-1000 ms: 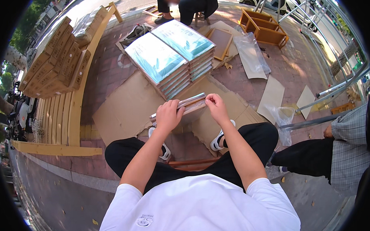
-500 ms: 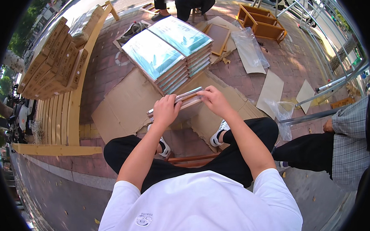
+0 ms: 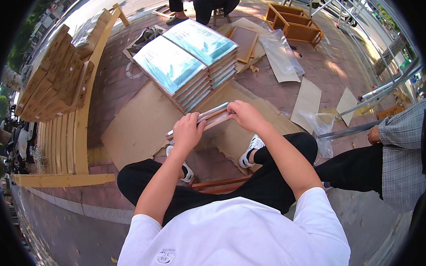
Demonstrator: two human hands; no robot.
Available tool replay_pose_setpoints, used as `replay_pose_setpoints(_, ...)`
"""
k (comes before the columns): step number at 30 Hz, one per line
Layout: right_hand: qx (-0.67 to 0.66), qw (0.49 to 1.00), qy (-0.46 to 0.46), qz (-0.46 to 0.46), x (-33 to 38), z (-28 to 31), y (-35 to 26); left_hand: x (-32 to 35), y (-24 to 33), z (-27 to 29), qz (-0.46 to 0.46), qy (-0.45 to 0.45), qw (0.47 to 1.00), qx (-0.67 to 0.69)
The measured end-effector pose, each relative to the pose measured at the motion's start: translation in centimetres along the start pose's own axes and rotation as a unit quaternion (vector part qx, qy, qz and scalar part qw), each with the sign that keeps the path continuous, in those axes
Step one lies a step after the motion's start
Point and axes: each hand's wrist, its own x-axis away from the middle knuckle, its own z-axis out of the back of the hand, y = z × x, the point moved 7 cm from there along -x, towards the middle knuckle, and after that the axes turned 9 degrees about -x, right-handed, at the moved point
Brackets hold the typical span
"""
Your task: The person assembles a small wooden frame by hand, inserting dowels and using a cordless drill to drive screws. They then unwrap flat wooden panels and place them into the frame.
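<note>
Left hand: my left hand [image 3: 188, 130] grasps the near-left part of a slim panel [image 3: 213, 115], fingers bent over its upper edge.
Right hand: my right hand [image 3: 245, 114] has the far-right end pinched, thumb and fingers together.
Panel: up between both hands, in front of my knees, edge toward me and sloping up to the right (one piece or several layered, I cannot tell).
Stacks: just beyond my hands, two side by side, the left stack [image 3: 171, 63] and the right stack [image 3: 207, 43], both topped in shiny white and teal.
Cardboard: a flattened brown sheet [image 3: 138, 121] lies on the brick paving, left of the panel and reaching to the left stack.
Feet: my white shoes [image 3: 252, 152] are planted apart, the right one touching cardboard.
Bench: a slatted yellow wooden bench [image 3: 82, 145] on my left bears piled cartons [image 3: 60, 76].
Far right: an orange-brown shelf [image 3: 296, 24] lies beyond a clear plastic wrap [image 3: 282, 55]; a framed board [image 3: 243, 42] is near the right stack.
Company: one person [image 3: 212, 6] sits beyond the stacks; another, in a checked garment [image 3: 402, 163], is close on my right.
</note>
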Motion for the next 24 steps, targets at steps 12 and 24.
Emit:
replay_pose_setpoints(12,0.126,0.988,-0.094,0.004,-1.1,-1.1,0.0,0.2,0.0,0.1,-0.010,0.006,1.000,0.001)
replay_pose_setpoints(24,0.150,0.968,-0.072,0.187,0.1,-0.5,-0.6,0.0,-0.2,-0.1,-0.026,-0.023,0.999,0.006)
